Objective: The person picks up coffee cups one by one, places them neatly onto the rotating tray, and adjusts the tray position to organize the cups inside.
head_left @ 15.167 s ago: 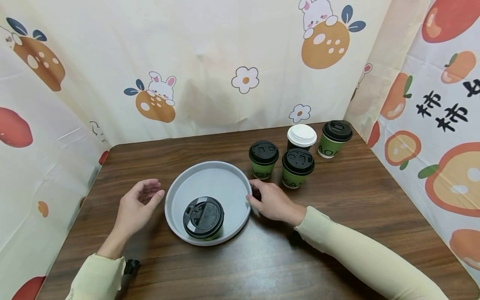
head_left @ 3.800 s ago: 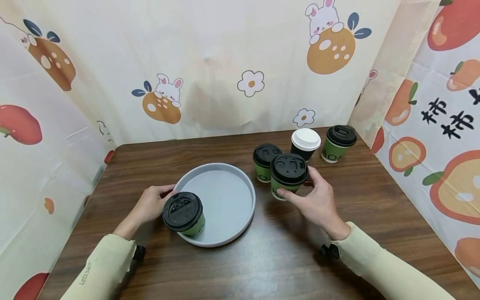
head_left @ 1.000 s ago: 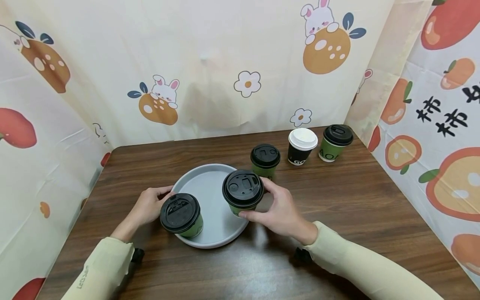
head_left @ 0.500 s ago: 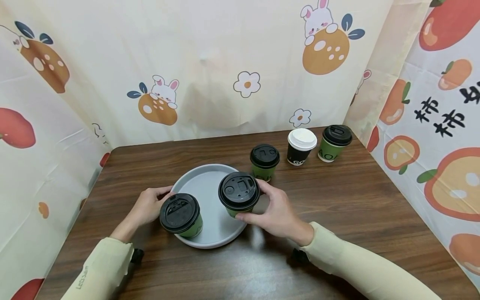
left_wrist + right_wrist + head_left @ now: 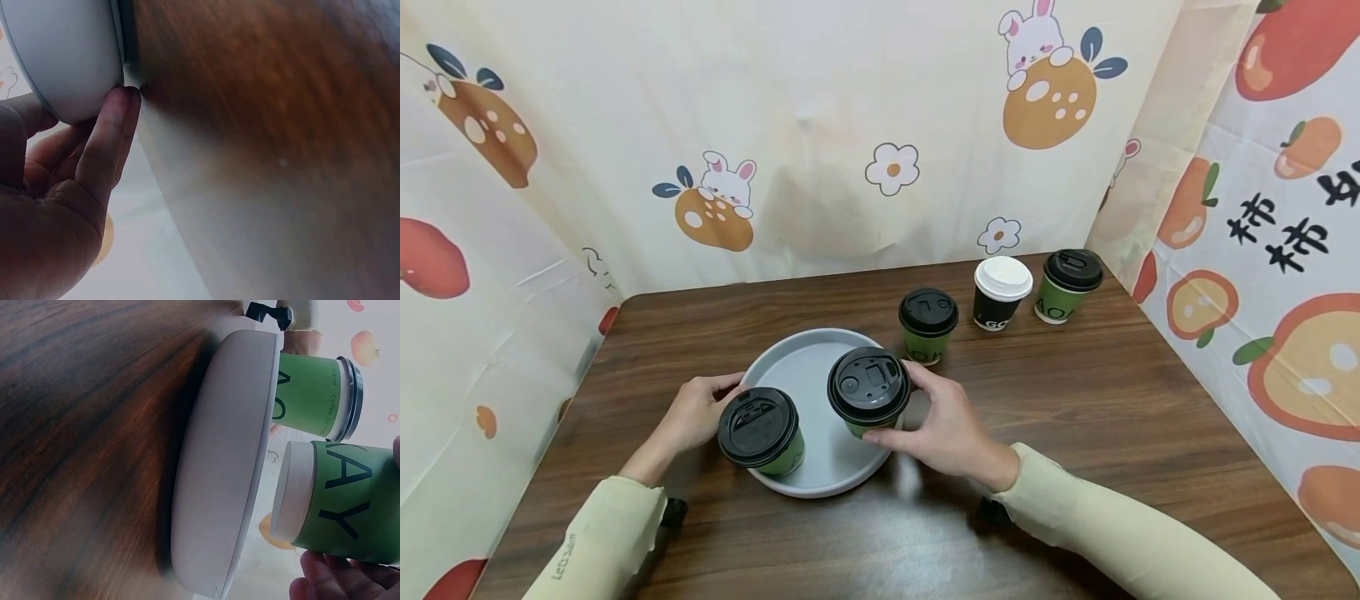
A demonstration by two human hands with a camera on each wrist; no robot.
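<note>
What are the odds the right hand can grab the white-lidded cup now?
Probably not: the right hand holds a green cup over the tray, though the near side of the white-lidded cup looks unblocked.

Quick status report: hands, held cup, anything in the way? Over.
Left hand grips tray. Right hand holds lidded green cup above tray, not yet set down. Possibly in the way: second cup, on tray's near left.
</note>
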